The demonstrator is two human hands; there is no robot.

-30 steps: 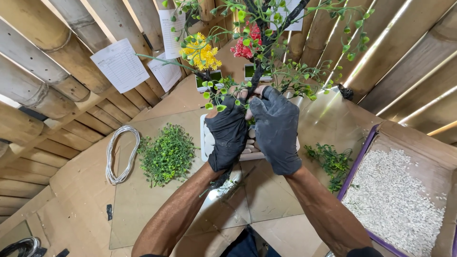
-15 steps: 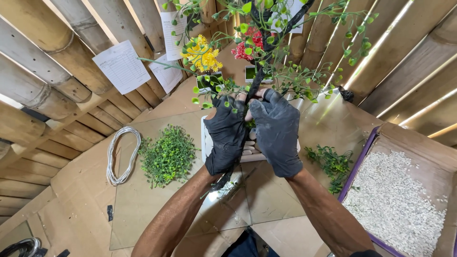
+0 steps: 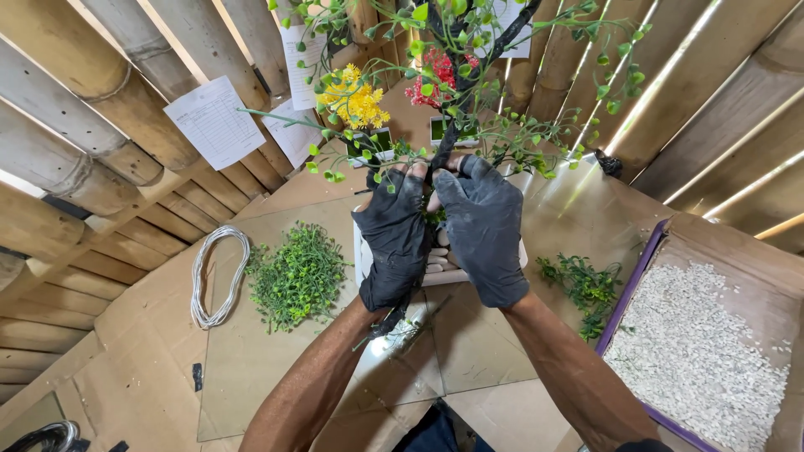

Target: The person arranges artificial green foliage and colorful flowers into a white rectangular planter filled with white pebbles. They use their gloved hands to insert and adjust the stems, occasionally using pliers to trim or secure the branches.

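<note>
Both gloved hands, left hand (image 3: 394,238) and right hand (image 3: 481,234), grip dark trunk (image 3: 448,138); cardboard-covered table (image 3: 151,335), bamboo wall (image 3: 92,100).

Two gloved hands raised side by side, forearms bare

The left hand (image 3: 394,238) and right hand (image 3: 483,234) are held close together, backs turned toward the camera, both covered by dark fingerless gloves. The fingers are curled forward at the top, bare fingertips (image 3: 416,169) exposed. Both forearms are extended upward from the lower edge, converging.
</note>
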